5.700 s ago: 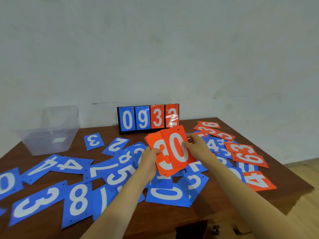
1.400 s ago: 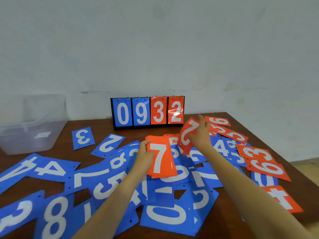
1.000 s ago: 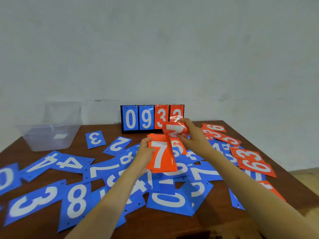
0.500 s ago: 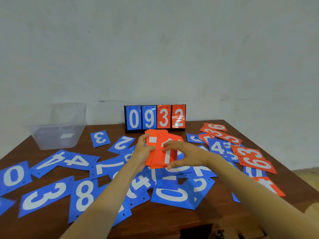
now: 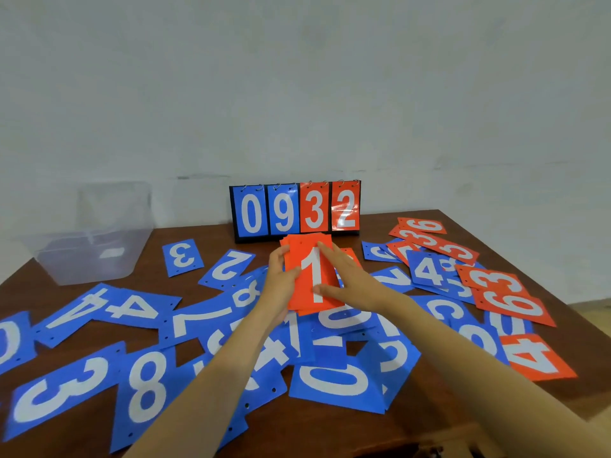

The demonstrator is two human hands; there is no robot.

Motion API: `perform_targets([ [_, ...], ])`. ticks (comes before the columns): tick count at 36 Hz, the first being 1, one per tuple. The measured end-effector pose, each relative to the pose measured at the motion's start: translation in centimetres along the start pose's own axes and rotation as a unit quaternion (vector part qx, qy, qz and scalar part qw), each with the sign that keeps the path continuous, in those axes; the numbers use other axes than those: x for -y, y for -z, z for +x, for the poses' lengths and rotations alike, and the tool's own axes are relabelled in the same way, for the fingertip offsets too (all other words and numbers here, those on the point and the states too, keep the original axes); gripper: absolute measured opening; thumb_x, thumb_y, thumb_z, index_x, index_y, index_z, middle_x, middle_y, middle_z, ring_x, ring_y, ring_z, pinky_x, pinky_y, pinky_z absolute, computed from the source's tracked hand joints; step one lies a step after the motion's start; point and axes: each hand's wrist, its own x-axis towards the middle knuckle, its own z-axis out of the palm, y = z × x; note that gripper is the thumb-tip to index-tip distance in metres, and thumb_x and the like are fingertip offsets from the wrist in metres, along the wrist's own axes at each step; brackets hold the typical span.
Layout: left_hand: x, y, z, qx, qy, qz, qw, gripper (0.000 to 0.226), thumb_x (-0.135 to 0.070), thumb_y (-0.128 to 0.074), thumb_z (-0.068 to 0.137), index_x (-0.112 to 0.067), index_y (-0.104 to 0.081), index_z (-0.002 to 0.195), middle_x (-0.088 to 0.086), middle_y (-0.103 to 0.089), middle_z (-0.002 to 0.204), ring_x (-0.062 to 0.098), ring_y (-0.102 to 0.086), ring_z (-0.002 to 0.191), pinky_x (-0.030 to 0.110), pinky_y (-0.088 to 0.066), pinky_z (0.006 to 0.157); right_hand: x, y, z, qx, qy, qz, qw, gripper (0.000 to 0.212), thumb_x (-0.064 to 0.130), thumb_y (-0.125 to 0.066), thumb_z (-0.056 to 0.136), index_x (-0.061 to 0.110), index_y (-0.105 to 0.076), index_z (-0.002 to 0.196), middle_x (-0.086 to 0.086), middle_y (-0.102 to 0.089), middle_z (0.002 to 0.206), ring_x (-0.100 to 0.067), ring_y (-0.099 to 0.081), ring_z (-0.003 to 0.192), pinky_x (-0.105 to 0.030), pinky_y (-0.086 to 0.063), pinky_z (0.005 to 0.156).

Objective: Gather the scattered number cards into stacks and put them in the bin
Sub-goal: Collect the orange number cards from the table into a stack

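The orange card stack (image 5: 312, 276) is held just in front of the 0932 scoreboard (image 5: 296, 209)
Only the top card (image 5: 307, 259), a white 1, can be read; those beneath show as offset edges, count unclear. The left hand (image 5: 281, 276) grips the stack's left edge; the right hand (image 5: 345, 280) lies flat, straight fingers (image 5: 325, 251) pressing the face. A clear bin (image 5: 96, 256) stands left of the scoreboard

wall (image 5: 297, 94): plain off-white, scuffed | table (image 5: 211, 239): dark brown wood, rear edge at wall | floor (image 5: 595, 308): pale wood strip, far right | light: soft, even
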Motion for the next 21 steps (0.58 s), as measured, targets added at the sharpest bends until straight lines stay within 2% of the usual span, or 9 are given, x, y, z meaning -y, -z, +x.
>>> perform_targets([
  [3,0.5,-0.2,1.1,-0.012,0.009,0.014,1.0,0.043,-0.015,-0.047,0.098,-0.031,-0.033,0.136,-0.003,-0.042,0.135,0.015,-0.053,0.102,0.027,-0.051,0.063,-0.9,0.0,1.5,-0.032,-0.034,0.08,0.996,0.082,0.045,-0.054,0.091,0.034,0.0,0.151,0.006,-0.004,0.159,-0.018,-0.019,0.143,-0.042,-0.032,0.113],
  [5,0.8,0.0,2.1,-0.023,0.017,0.024,0.999,0.044,-0.015,-0.046,0.099,-0.033,-0.033,0.137,-0.001,-0.04,0.141,0.018,-0.051,0.107,0.029,-0.051,0.067,-2.5,0.5,3.4,-0.1,-0.115,0.127,0.98,0.074,0.043,-0.054,0.092,0.024,-0.014,0.151,-0.001,-0.018,0.157,-0.022,-0.027,0.141,-0.042,-0.032,0.11],
  [7,1.1,0.3,3.0,-0.035,0.026,0.035,0.998,0.048,-0.013,-0.043,0.1,-0.037,-0.03,0.139,-0.001,-0.04,0.142,0.018,-0.051,0.11,0.033,-0.053,0.072,-4.8,1.1,5.5,-0.135,-0.214,0.09,0.963,0.062,0.04,-0.057,0.091,0.014,-0.034,0.141,-0.01,-0.04,0.145,-0.027,-0.045,0.127,-0.038,-0.044,0.096],
  [10,1.8,0.6,4.3,-0.044,0.037,0.062,0.996,0.05,-0.012,-0.04,0.101,-0.042,-0.029,0.139,0.0,-0.038,0.144,0.023,-0.049,0.12,0.044,-0.053,0.085,-7.3,1.6,7.7,-0.081,-0.342,0.025,0.936,0.049,0.04,-0.059,0.089,0.004,-0.047,0.12,-0.01,-0.057,0.11,-0.024,-0.057,0.094,-0.032,-0.045,0.074],
  [11,2.0,0.7,4.6,-0.044,0.042,0.074,0.995,0.049,-0.012,-0.039,0.101,-0.043,-0.03,0.139,0.0,-0.036,0.145,0.024,-0.048,0.122,0.046,-0.052,0.089,-7.6,1.6,8.1,-0.052,-0.364,0.013,0.93,0.048,0.042,-0.059,0.089,0.005,-0.048,0.118,-0.011,-0.056,0.106,-0.023,-0.056,0.091,-0.033,-0.045,0.075],
  [13,2.4,0.8,5.2,-0.044,0.051,0.105,0.992,0.044,-0.014,-0.037,0.102,-0.042,-0.034,0.136,0.001,-0.032,0.147,0.025,-0.046,0.124,0.048,-0.051,0.093,-7.6,1.9,9.0,-0.01,-0.38,-0.02,0.925,0.063,0.048,-0.059,0.088,0.003,-0.046,0.129,-0.015,-0.056,0.118,-0.027,-0.057,0.103,-0.034,-0.047,0.084],
  [15,2.7,0.8,5.7,-0.043,0.051,0.129,0.989,0.039,-0.017,-0.036,0.102,-0.04,-0.038,0.133,0.002,-0.031,0.147,0.023,-0.046,0.122,0.043,-0.052,0.09,-7.3,2.1,10.0,0.02,-0.383,-0.049,0.922,0.074,0.051,-0.063,0.083,0.003,-0.041,0.135,-0.015,-0.053,0.13,-0.03,-0.054,0.114,-0.036,-0.048,0.093],
  [19,3.1,0.8,6.3,-0.036,0.035,0.147,0.988,0.034,-0.017,-0.036,0.103,-0.037,-0.041,0.13,0.0,-0.036,0.141,0.011,-0.046,0.102,0.023,-0.048,0.065,-6.9,1.8,11.6,0.091,-0.38,-0.105,0.914,0.08,0.045,-0.077,0.072,0.006,-0.044,0.134,-0.012,-0.052,0.129,-0.029,-0.052,0.116,-0.036,-0.049,0.093],
  [21,3.1,0.9,6.4,-0.031,0.034,0.142,0.989,0.033,-0.016,-0.037,0.102,-0.038,-0.042,0.127,-0.001,-0.038,0.139,0.009,-0.046,0.098,0.02,-0.046,0.06,-7.1,1.5,12.0,0.09,-0.386,-0.119,0.91,0.084,0.045,-0.08,0.069,0.007,-0.042,0.135,-0.011,-0.05,0.132,-0.029,-0.05,0.119,-0.038,-0.048,0.096],
])
